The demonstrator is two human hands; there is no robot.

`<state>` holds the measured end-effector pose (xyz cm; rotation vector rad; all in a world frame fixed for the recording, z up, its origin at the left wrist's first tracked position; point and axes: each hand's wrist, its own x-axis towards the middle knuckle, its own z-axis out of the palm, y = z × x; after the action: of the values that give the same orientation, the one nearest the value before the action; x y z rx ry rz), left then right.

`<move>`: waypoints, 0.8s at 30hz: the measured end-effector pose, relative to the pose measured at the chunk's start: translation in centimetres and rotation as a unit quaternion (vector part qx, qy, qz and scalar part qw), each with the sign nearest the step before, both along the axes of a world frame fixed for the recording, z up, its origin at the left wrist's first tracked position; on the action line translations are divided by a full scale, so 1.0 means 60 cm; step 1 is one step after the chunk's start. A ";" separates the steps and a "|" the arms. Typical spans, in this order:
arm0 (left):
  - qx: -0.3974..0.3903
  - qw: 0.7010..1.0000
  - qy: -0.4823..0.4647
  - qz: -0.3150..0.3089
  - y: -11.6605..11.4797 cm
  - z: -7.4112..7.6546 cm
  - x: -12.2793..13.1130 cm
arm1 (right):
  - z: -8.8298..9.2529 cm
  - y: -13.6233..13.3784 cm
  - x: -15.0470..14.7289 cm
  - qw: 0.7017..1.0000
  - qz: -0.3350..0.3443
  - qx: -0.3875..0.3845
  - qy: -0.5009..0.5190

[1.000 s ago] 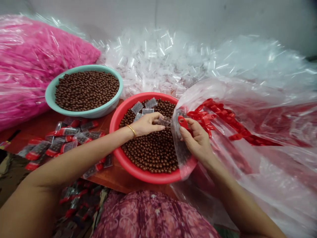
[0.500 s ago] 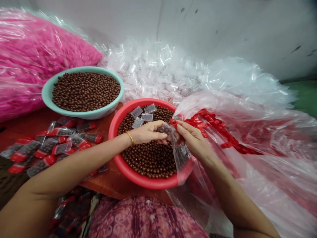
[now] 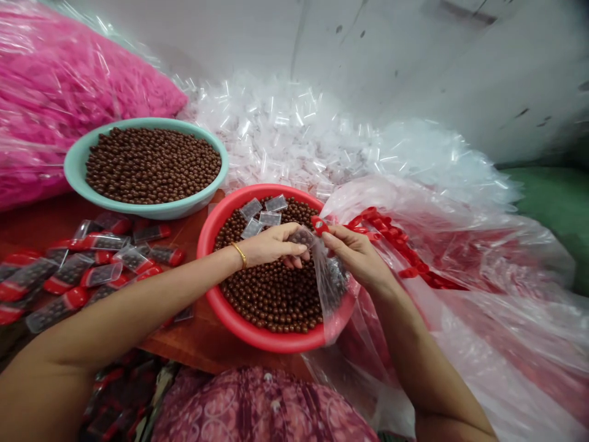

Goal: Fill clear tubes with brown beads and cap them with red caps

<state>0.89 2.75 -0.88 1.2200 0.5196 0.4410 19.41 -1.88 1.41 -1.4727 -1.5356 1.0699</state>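
Behind everything, beyond the red basin [image 3: 276, 345], stands a pale wall [image 3: 405, 73] with dark marks. An orange-red desk [image 3: 202, 337] carries the basin. Farther back than the basin spreads a wide heap of clear plastic pieces [image 3: 285, 129]. To the basin's right lies a large clear bag [image 3: 460, 230] with red caps inside, its edge draped over the basin's right side; back and to the left of the basin bulges a bag of pink pieces [image 3: 83, 98]. Between that and the basin sits a teal bowl [image 3: 147, 212] full of brown balls, and the basin holds more brown balls [image 3: 271, 301]. Left of the basin lie scattered red-capped containers [image 3: 133, 258].

Over the basin's middle, the left hand [image 3: 273, 244] has its grip closed around a clear container [image 3: 302, 236] with dark balls in it. Above the basin's right side, the right hand [image 3: 356, 255] has its grip pinched on a red cap [image 3: 318, 224], just beside the container's end; whether they touch is unclear. Smaller clear cases [image 3: 270, 218] lie on the balls at the basin's back left.
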 end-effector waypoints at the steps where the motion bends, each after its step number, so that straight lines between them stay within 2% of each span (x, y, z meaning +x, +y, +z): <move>1: 0.000 1.000 0.000 0.008 0.001 0.001 0.000 | 0.000 0.003 0.001 1.000 -0.012 -0.001 0.003; 8: 0.033 0.998 0.036 0.050 -0.001 0.006 0.000 | -0.002 0.006 -0.010 0.983 0.030 -0.135 0.118; 10: 0.050 0.996 0.050 0.052 -0.002 0.005 0.002 | -0.003 0.003 -0.015 0.983 0.019 -0.137 0.120; 14: 0.092 0.992 0.068 0.060 -0.002 0.001 0.004 | -0.005 -0.006 -0.021 0.998 0.026 -0.049 0.043; 17: 0.137 0.985 0.071 0.071 -0.002 -0.004 0.004 | -0.005 -0.013 -0.021 0.990 0.053 0.061 -0.119; 21: 0.185 0.976 0.076 0.082 -0.002 -0.009 0.002 | -0.010 -0.018 -0.022 0.916 0.042 0.180 -0.357; 24: 0.202 0.971 0.075 0.103 -0.001 -0.009 0.000 | -0.017 -0.016 -0.022 0.875 0.003 0.227 -0.427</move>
<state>0.92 2.67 -1.43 1.6069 0.7141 0.6564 18.07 -2.86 0.37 -1.6637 -2.1790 -0.0413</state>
